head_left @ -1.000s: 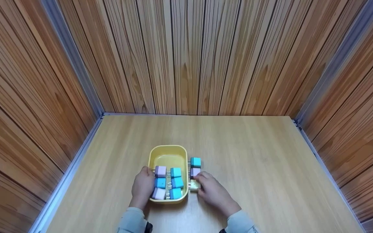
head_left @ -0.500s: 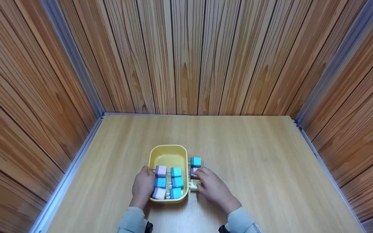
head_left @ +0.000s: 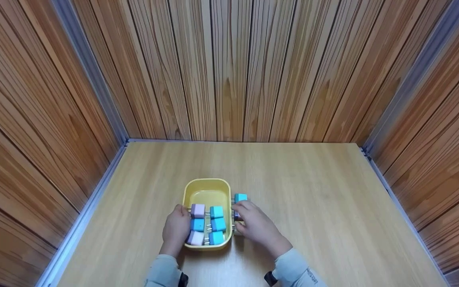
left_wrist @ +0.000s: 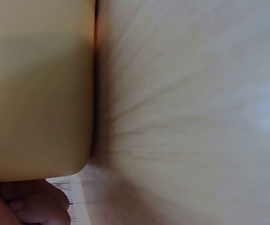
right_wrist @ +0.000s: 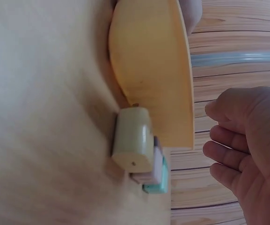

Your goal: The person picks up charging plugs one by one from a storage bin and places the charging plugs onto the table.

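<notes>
My left hand (head_left: 176,228) grips the left side of a yellow plastic box (head_left: 206,185); in the left wrist view its curled fingers (left_wrist: 36,204) show at the box wall. Inside the box lie several cube-shaped charger plugs with metal prongs, among them a lilac one (head_left: 198,211) and a blue one (head_left: 218,224). Along the outside of the right wall stand a cream plug (right_wrist: 132,138), a lilac plug (right_wrist: 149,171) and a turquoise plug (head_left: 240,197). Above these three, my right hand (head_left: 258,223) hovers with fingers loosely bent and nothing in them.
The box stands on a light wooden table (head_left: 313,191). Wood-panelled walls (head_left: 229,71) enclose it at the back and both sides, with grey metal strips (head_left: 90,71) at the corners. Dark bands (head_left: 270,278) circle the wrists.
My right hand has come off the lilac plug and shifted slightly left towards the box rim, now covering more of the outer plugs in the head view. The left hand and box have stayed put.
</notes>
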`<action>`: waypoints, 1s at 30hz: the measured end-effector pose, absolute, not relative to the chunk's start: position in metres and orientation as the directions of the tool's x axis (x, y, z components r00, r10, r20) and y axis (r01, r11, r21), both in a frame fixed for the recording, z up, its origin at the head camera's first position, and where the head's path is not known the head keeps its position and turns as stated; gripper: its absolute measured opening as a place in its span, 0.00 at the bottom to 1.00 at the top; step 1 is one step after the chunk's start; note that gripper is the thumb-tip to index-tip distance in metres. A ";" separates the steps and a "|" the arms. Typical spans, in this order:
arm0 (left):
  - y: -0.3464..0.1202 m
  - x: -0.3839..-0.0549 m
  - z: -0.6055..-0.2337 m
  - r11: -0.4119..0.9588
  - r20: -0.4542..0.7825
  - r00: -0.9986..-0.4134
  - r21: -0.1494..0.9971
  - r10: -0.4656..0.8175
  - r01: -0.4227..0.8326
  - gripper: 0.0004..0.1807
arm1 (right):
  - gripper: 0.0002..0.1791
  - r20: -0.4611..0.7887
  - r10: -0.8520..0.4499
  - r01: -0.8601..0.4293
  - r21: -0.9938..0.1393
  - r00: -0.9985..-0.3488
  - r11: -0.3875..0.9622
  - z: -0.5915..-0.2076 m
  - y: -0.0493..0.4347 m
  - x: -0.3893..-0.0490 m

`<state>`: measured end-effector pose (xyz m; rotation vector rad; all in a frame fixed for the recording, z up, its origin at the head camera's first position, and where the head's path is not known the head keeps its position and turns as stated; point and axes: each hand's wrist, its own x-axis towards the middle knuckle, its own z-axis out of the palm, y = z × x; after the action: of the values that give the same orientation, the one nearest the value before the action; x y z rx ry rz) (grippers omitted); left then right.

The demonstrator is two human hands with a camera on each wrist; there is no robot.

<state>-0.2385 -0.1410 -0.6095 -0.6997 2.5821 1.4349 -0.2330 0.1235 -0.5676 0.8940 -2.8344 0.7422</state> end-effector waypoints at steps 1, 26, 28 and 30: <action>-0.141 -0.238 -0.609 0.441 -0.316 -0.886 0.778 -0.340 -0.447 0.20 | 0.25 0.198 -0.519 -0.549 -0.430 -0.832 0.716 -0.566 0.121 -0.233; -0.140 -0.237 -0.608 0.440 -0.335 -0.879 0.769 -0.340 -0.463 0.21 | 0.26 -0.069 -0.563 -0.477 -0.454 -0.824 0.753 -0.561 0.080 -0.239; -0.140 -0.238 -0.608 0.453 -0.326 -0.881 0.765 -0.341 -0.459 0.21 | 0.25 -0.080 -0.569 -0.474 -0.464 -0.818 0.748 -0.562 0.078 -0.241; -0.141 -0.238 -0.607 0.455 -0.328 -0.881 0.762 -0.340 -0.460 0.22 | 0.25 -0.092 -0.575 -0.472 -0.475 -0.813 0.743 -0.563 0.076 -0.242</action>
<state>-0.2379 -0.1408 -0.6073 -0.7100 2.5688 1.4067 -0.2416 0.0762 -0.5628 0.9609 -3.1480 0.7500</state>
